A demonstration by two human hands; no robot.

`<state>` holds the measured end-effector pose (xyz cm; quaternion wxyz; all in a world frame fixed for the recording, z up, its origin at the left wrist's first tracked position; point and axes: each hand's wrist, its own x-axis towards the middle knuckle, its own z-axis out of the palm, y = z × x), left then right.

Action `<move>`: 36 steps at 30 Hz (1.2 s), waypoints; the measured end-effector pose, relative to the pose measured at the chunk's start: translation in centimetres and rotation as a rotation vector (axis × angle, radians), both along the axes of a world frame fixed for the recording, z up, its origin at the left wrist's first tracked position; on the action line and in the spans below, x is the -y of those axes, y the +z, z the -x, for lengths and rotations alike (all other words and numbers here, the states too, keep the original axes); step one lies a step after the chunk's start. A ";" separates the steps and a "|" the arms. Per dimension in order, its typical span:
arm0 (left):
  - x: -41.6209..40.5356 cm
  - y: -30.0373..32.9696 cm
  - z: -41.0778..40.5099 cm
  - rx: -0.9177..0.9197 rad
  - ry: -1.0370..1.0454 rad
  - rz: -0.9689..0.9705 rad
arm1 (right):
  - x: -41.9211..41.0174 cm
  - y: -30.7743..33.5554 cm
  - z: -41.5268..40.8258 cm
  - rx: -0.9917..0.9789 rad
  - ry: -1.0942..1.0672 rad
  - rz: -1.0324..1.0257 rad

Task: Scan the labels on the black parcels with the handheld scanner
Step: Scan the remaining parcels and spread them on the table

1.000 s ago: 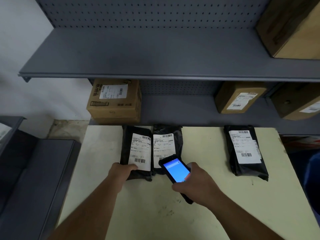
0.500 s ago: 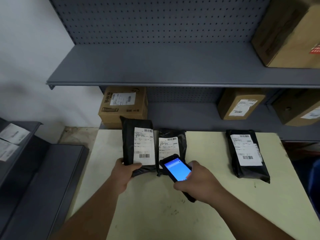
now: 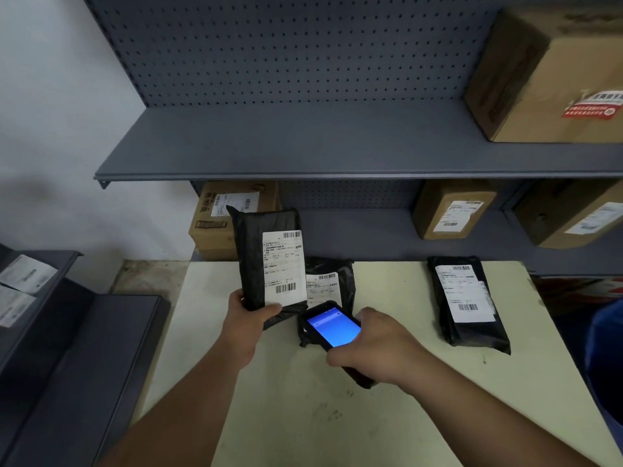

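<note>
My left hand grips the bottom edge of a black parcel and holds it tilted up off the table, its white barcode label facing me. My right hand holds the handheld scanner, its blue screen lit, just right of and below that parcel. A second black parcel lies flat on the table behind the scanner, partly hidden by it. A third black parcel lies label up at the right of the table.
The pale table stands against grey metal shelving. Cardboard boxes sit on the lower shelf and a large box on the upper shelf. A dark grey unit with paper labels stands left.
My left hand has lifted the left parcel off the table and raised it upright. The scanner hand has barely moved. My view has tilted upward and to the left.
</note>
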<state>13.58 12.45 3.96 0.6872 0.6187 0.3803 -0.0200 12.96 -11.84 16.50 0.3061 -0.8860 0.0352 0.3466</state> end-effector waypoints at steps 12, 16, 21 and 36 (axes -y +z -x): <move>0.4 -0.3 -0.1 0.021 -0.027 -0.026 | 0.3 0.3 0.3 -0.005 -0.022 -0.037; 0.4 -0.4 0.1 0.022 -0.006 -0.010 | 0.2 0.1 0.5 -0.011 -0.017 -0.038; 0.5 -0.6 0.2 0.022 -0.010 -0.005 | 0.4 -0.2 0.8 -0.023 -0.023 -0.036; 5.2 -0.8 -0.5 -0.041 -0.064 0.042 | 3.9 -0.7 0.5 -0.012 -0.111 -0.056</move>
